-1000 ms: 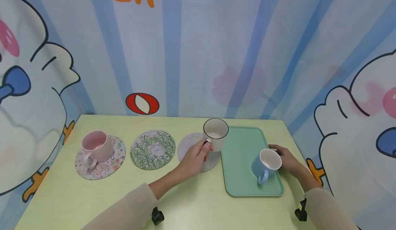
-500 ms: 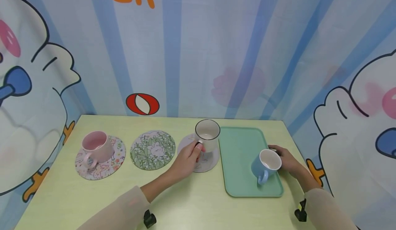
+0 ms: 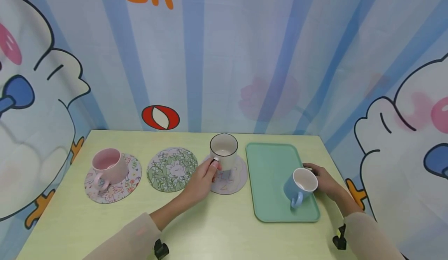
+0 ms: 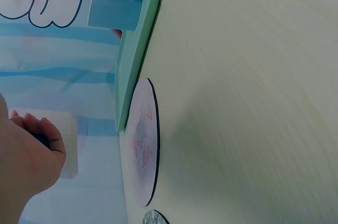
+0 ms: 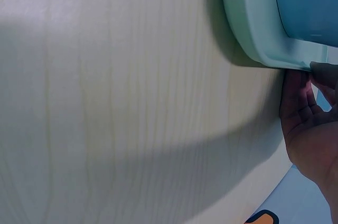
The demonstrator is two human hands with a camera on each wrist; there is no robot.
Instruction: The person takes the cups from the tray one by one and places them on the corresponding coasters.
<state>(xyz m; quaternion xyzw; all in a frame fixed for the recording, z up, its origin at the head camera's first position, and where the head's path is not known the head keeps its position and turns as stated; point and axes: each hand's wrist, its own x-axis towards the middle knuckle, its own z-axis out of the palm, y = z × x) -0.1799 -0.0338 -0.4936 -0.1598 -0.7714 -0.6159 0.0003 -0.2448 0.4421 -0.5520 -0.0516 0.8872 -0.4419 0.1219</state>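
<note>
My left hand (image 3: 200, 179) grips the handle of a white mug (image 3: 226, 159) with a dark rim. The mug is held up in the air, overlapping the left part of a round lilac coaster (image 3: 233, 180) in the head view. At the right, a light blue mug (image 3: 291, 190) stands on a mint green tray (image 3: 267, 178), its handle towards me. My right hand (image 3: 326, 181) pinches the tray's right edge beside that mug, partly hidden behind it in the head view. In the right wrist view, fingers (image 5: 296, 94) press against the tray's rim from outside.
Left of the lilac coaster lies a round green coaster (image 3: 170, 170) with a rabbit pattern. Farther left, a pink mug (image 3: 117, 170) stands on a floral coaster (image 3: 131, 184). A striped blue cartoon curtain (image 3: 224, 58) hangs behind the pale wooden table (image 3: 217, 232).
My left hand has carried the white mug leftward, from the tray's left edge to over the lilac coaster. My right hand, the tray and the blue mug have stayed put.
</note>
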